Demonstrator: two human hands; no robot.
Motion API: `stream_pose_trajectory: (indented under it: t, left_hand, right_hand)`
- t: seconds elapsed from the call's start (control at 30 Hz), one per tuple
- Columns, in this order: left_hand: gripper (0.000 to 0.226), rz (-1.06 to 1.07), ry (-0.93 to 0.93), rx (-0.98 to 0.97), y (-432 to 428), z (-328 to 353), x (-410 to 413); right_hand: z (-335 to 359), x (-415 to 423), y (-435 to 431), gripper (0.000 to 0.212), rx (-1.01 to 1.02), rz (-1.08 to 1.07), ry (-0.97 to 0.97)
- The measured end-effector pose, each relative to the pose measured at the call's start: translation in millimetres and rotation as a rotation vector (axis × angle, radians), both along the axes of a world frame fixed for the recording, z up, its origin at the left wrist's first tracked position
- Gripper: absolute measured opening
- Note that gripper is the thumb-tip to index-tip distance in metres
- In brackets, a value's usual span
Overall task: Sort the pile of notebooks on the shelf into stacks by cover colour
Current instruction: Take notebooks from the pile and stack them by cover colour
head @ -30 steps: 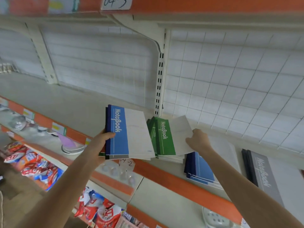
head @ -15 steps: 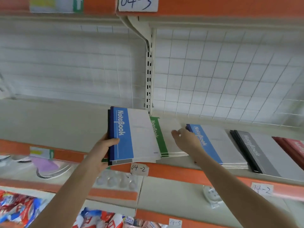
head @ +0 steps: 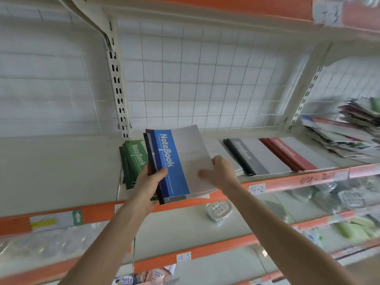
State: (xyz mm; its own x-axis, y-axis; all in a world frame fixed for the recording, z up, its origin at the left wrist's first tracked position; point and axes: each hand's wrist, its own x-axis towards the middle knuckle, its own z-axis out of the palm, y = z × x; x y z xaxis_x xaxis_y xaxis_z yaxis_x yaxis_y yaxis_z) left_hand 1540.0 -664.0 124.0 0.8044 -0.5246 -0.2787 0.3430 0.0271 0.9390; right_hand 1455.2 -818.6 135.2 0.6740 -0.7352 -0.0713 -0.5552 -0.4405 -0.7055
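- Beige shop shelf (head: 61, 161) with orange front edge, white wire grid (head: 205, 79) behind, slotted upright (head: 117, 79) at left.
- Lying flat along it: green stack (head: 133, 159), grey stack (head: 250, 155), red stack (head: 287, 153); loose unsorted pile (head: 349, 130) far right.
- Held bundle (head: 174, 161), blue cover uppermost, between green and grey stacks, overhanging the front edge.
- Left grip (head: 148, 182) curled round the spine side, thumb on top.
- Right grip (head: 220, 173) pinching the opposite edge, thumb on cover.
- Blurred packaged goods (head: 349, 229) on lower shelves.

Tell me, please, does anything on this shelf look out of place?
Yes: the heap of notebooks at the far right of the shelf lies jumbled and askew, unlike the neat green stack, grey stack and red stack left of it.
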Motion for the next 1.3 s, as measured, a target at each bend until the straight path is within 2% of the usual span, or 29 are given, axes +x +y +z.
stream_pose_trajectory:
  t: [0.1, 0.3, 0.57, 0.67, 0.8, 0.87, 0.93, 0.97, 1.03, 1.13, 1.23, 1.3]
  left_hand:
    - [0.020, -0.017, 0.038, 0.019, -12.6, -1.3, -4.3]
    - [0.024, 0.004, 0.059, 0.017, -18.4, 0.9, 5.9]
    - [0.030, 0.138, 0.026, 0.007, -2.3, 9.4, 19.7]
    - [0.034, 0.156, 0.010, 0.016, 2.3, 11.2, 23.1]
    - [0.035, 0.139, 0.008, 0.033, 2.2, 11.0, 21.6]
    - [0.034, 0.117, 0.011, 0.036, 0.7, 8.5, 21.1]
    - [0.035, 0.087, 0.018, 0.035, -2.4, 7.4, 19.4]
    - [0.035, 0.072, 0.021, 0.032, -4.5, 7.8, 17.6]
    - [0.035, 0.044, 0.016, 0.020, -10.9, 9.4, 13.5]
    - [0.036, 0.010, -0.003, 0.006, -22.3, 11.7, 6.0]
    - [0.034, -0.025, -0.029, -0.009, -35.2, 13.1, 0.1]
    - [0.028, -0.043, -0.032, -0.021, -44.7, 12.4, -2.4]
  right_hand:
    - [-2.7, -9.1, -24.1, 0.041, 0.031, -0.062, -0.022]
    - [-12.2, -9.3, -77.4, 0.037, -0.022, -0.144, 0.008]
    - [-22.0, 6.0, -115.8, 0.006, -0.215, -0.117, 0.151]
    - [-27.4, 15.0, -116.2, 0.013, -0.227, -0.084, 0.197]
    - [-35.6, 21.2, -113.3, 0.041, -0.266, -0.028, 0.242]
    - [-35.3, 20.1, -108.3, 0.045, -0.334, 0.002, 0.255]
    - [-28.3, 19.1, -97.7, 0.043, -0.364, 0.048, 0.180]
    - [-22.6, 19.4, -90.5, 0.037, -0.340, 0.090, 0.110]
    - [-11.7, 22.3, -76.0, 0.023, -0.140, 0.171, -0.001]
    - [-3.2, 22.3, -59.4, 0.032, 0.274, 0.191, -0.088]
    - [-5.5, 13.8, -56.9, 0.030, 0.271, 0.132, -0.095]
    - [-8.0, 5.1, -62.7, 0.017, 0.232, 0.047, -0.119]
